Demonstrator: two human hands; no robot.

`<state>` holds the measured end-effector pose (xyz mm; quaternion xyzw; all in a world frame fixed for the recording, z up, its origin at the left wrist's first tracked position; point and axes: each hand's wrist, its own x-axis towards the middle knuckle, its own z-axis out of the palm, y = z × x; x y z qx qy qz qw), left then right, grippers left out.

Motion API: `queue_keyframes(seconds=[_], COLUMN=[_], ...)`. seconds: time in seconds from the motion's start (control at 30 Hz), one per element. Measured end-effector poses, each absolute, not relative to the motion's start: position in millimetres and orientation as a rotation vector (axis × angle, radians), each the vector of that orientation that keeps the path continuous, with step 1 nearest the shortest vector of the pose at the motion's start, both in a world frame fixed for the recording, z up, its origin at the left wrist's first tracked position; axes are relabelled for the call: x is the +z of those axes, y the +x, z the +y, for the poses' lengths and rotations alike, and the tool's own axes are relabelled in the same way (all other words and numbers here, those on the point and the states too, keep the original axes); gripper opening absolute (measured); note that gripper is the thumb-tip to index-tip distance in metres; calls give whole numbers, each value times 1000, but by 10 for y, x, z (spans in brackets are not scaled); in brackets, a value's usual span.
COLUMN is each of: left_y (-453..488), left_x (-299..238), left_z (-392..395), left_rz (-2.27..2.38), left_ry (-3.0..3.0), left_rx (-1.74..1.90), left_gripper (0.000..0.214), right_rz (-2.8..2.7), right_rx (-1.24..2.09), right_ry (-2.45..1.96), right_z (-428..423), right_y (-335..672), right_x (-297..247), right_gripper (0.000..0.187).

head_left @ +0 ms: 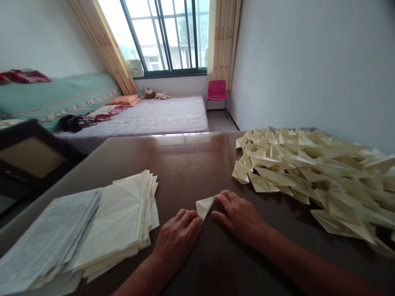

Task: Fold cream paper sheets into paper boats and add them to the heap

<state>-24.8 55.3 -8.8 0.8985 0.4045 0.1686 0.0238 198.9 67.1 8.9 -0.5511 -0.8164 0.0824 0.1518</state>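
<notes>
A small folded piece of cream paper (205, 205) lies on the dark brown table (185, 164) between my two hands. My left hand (177, 237) rests palm down with its fingers curled against the paper's near edge. Just to the right, my right hand (239, 213) presses fingertips on the paper's right side, fingers together. Most of the folded paper is hidden under both hands. A stack of cream lined sheets (120, 218) sits to the left of my left hand.
A large heap of folded cream paper shapes (311, 172) covers the table's right side. Grey printed sheets (43, 238) lie at the near left. Beyond the table are a bed (154, 115), a pink chair (217, 91) and a window.
</notes>
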Motion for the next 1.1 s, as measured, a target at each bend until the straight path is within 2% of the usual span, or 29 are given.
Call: queue_keyframes(seconds=[0.2,0.47,0.63,1.0,1.1], left_y=[-230,-248,-271,-285,-279], left_x=[-57,-61,-77,-84,-61], left_z=[553,561,594,592,579], left_rz=[1234,1248,1362,1264,1214], left_ry=[2782,2638,2414,2523,2537], left_rx=[527,600,702,718,763], left_gripper=[15,18,11,15,13], right_rz=[-2111,-2002,-1971,-2096,-2093], right_rx=[624,901,934,814,795], right_ry=[-1457,-1327,-1289,-1233,-1182], right_z=[774,772,772,707,681], right_y=[2094,2123,2120,2093,2060], right_x=[-98,-47,-45,78,65], right_gripper=[32,15,7,19,45])
